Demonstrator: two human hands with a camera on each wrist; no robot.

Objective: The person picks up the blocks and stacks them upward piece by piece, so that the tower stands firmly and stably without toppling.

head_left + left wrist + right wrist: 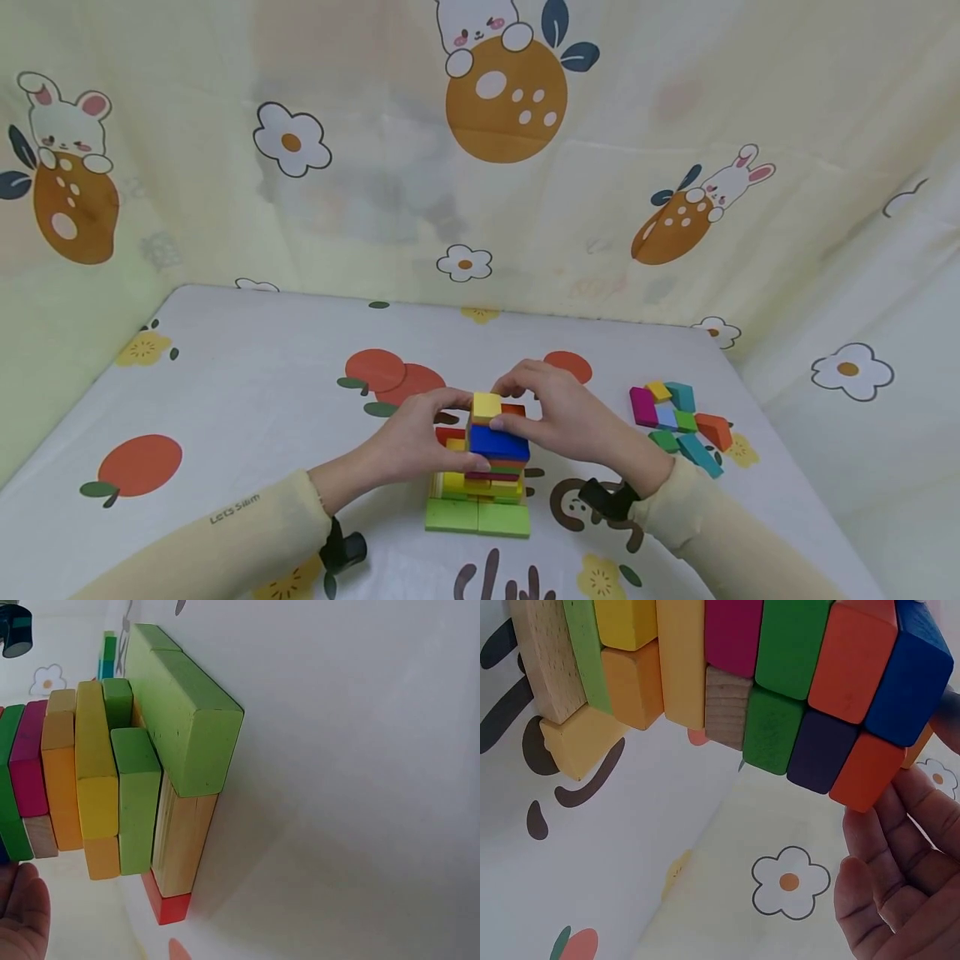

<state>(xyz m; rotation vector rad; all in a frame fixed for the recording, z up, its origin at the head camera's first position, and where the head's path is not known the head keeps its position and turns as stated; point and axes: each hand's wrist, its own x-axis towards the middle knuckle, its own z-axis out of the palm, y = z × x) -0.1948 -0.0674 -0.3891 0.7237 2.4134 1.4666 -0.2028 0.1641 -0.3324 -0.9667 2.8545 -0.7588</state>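
A stacked tower of coloured wooden blocks point(498, 446) rises on two light green blocks point(477, 517) in the middle of the table. Near its top lie a blue block point(4, 851) and a pale yellow block point(486, 408). My left hand point(416, 437) holds the tower's left side, thumb across the front and index finger reaching behind. My right hand point(566, 412) grips the upper right, thumb on the blue block and fingers at the back. In the right wrist view, those fingers touch an orange block point(866, 772) at the tower's upper end.
Several loose blocks point(686, 421), among them magenta, teal, green and orange ones, lie at the right of the table. A printed cloth point(247, 392) covers the table, and a patterned curtain point(360, 167) hangs behind it.
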